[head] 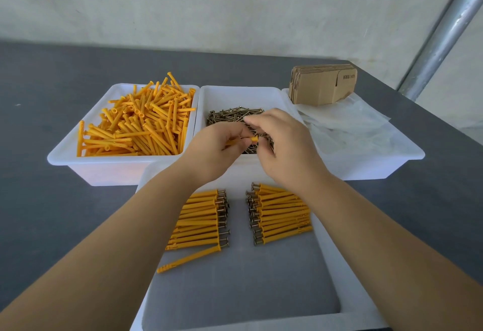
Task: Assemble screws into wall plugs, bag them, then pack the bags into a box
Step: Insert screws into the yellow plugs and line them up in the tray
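Note:
My left hand (215,147) pinches a yellow wall plug (253,138) above the screw tray (235,91). My right hand (283,145) pinches a screw at the plug's collar end; my fingers hide most of that screw. Loose yellow plugs (141,126) fill the left tray (62,159). Dark screws (230,116) lie in the middle tray. In the near tray (339,265), assembled plugs with screws lie in a left row (201,218) and a right row (279,213). One assembled plug (190,257) lies askew below the left row.
The right tray (407,159) holds clear plastic bags (347,126) and a stack of flat cardboard boxes (321,85). All trays stand on a dark grey table (39,213). A metal pole (441,35) slants up at the far right against a pale wall.

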Demonstrator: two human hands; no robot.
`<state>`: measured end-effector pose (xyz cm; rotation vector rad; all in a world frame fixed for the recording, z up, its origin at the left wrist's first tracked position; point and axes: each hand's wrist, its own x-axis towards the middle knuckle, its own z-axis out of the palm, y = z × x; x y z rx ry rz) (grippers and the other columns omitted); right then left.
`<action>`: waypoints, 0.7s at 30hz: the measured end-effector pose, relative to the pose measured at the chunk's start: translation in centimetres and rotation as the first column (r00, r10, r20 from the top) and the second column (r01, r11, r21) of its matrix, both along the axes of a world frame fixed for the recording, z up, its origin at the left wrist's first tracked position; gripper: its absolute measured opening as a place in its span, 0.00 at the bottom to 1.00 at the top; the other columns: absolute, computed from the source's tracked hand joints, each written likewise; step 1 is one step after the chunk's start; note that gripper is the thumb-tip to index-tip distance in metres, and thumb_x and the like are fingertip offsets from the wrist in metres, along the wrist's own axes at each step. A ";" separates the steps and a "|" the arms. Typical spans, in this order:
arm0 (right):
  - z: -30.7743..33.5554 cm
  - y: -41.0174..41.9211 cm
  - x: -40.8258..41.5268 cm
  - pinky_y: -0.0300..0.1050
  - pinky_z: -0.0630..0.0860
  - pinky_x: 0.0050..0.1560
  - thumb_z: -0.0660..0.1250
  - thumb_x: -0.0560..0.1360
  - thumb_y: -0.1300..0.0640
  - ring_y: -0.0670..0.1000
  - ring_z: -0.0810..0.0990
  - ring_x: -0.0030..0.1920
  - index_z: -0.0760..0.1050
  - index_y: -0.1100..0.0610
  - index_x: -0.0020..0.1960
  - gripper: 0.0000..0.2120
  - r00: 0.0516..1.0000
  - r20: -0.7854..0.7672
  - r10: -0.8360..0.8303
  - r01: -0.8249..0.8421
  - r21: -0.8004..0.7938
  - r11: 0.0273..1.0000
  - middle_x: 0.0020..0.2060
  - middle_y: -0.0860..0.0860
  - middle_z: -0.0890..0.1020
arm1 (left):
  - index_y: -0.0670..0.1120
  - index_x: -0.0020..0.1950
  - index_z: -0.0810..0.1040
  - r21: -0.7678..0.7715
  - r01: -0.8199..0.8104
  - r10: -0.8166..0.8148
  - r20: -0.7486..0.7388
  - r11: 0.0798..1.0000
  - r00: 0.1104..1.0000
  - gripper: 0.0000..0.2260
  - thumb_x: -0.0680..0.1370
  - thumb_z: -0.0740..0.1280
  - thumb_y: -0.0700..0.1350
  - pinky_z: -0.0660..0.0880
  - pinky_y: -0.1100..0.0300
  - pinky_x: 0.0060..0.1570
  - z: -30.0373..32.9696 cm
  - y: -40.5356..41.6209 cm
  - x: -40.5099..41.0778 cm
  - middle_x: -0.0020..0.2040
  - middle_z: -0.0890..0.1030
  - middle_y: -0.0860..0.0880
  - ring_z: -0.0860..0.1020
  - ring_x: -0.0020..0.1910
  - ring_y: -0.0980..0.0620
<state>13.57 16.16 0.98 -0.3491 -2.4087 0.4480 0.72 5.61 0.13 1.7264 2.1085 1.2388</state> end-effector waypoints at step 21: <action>-0.2 -0.5 -0.2 0.46 0.71 0.38 0.64 0.80 0.58 0.50 0.76 0.39 0.79 0.54 0.56 0.07 0.988 0.095 -0.123 0.101 0.202 0.974 0.39 0.48 0.80 | 0.47 0.47 0.84 0.034 -0.284 0.271 0.213 0.958 0.939 0.08 0.80 0.65 0.44 0.75 0.48 0.38 0.6 -1.0 -1.8 0.39 0.82 0.47 0.78 0.38 0.47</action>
